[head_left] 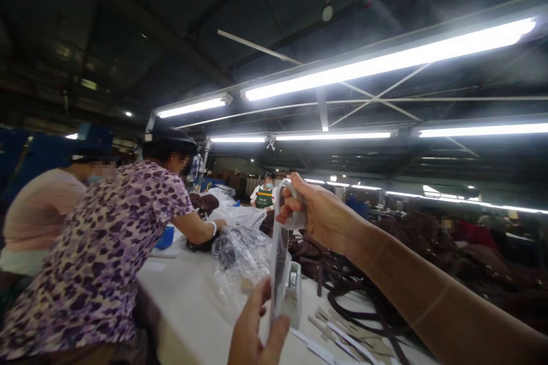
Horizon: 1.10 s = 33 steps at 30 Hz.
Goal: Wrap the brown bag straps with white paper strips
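In the middle of the head view, my right hand (310, 208) is raised with its fingers curled around the top of a folded strip of translucent plastic (280, 256). The strip hangs down from it, nearly upright. Low in the picture is my left hand (257, 331), with the strip's lower end between its thumb and fingers; the thumb lies against the plastic. Just behind the strip, a small pale device with a dark display (294, 279) stands on the white table (188, 296), partly seen through the plastic.
Crumpled clear plastic (240, 256) lies left of my hands. Brown straps (355, 296) and flat card strips (342, 333) lie to the right, with a brown heap (471, 274) beyond. A co-worker in a patterned top (111, 245) leans over the table at left; another person (263, 197) faces me.
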{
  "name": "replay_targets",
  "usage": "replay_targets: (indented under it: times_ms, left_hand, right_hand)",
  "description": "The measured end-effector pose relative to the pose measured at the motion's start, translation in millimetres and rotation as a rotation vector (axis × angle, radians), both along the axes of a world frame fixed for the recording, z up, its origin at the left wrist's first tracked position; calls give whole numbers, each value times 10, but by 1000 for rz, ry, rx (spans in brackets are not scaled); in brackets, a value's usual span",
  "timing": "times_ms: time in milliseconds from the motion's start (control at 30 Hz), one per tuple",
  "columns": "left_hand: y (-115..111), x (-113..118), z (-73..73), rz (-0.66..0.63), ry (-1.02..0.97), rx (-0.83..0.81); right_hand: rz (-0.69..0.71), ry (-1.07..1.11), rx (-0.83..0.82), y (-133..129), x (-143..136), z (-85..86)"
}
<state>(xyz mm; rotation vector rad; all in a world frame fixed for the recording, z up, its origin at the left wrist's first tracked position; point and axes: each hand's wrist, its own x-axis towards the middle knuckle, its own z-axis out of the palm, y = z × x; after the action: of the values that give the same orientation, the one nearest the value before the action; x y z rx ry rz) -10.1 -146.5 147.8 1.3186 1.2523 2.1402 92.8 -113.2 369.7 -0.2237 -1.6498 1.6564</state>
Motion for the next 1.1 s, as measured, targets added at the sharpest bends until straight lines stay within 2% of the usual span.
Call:
replay_targets:
  times_ms: [100, 133, 200, 267, 333, 433, 533, 600, 733, 800, 833, 967, 1033, 1100]
  left_hand:
    - [166, 85, 221, 57, 37, 11]
    - [207, 94, 262, 32, 38, 6]
    - [267, 76, 292, -104, -9, 2]
    - [295, 16, 265, -293, -96, -14]
    - [296, -67, 199, -429, -157, -50]
    - [275, -184, 56, -529, -193, -110]
    - [251, -256, -89, -609, -221, -200]
    - [233, -276, -148, -571, -200, -210]
    - [196, -251, -118, -186, -7, -83]
    - [190, -225, -58, -98, 54, -100]
    - [195, -215, -30, -121, 81, -119]
    - [258, -215, 14, -353, 184, -147]
    - [299, -218, 15, -454, 154, -135]
    - [335, -199, 36, -501, 70, -97]
  right_hand:
    - [30, 33, -46, 50, -26, -19]
    - [53, 57, -57, 81, -9, -17]
    - [90, 119, -46, 175, 40, -23]
    - [72, 190, 10, 301, 84, -66]
    - [-16, 246, 111, 435, 104, -155]
    - [-162, 275, 255, 593, 85, -318]
    - [-189, 318, 210, 655, 54, -396]
    - [-124, 319, 122, 648, 47, -372]
    - [-9, 269, 73, 562, 83, -209]
    - [21, 263, 80, 506, 138, -109]
    - [45, 256, 78, 480, 178, -61]
    - [167, 171, 64, 412, 398, 73]
    - [206, 131, 55, 420, 497, 83]
    - [225, 113, 35, 454, 555, 63]
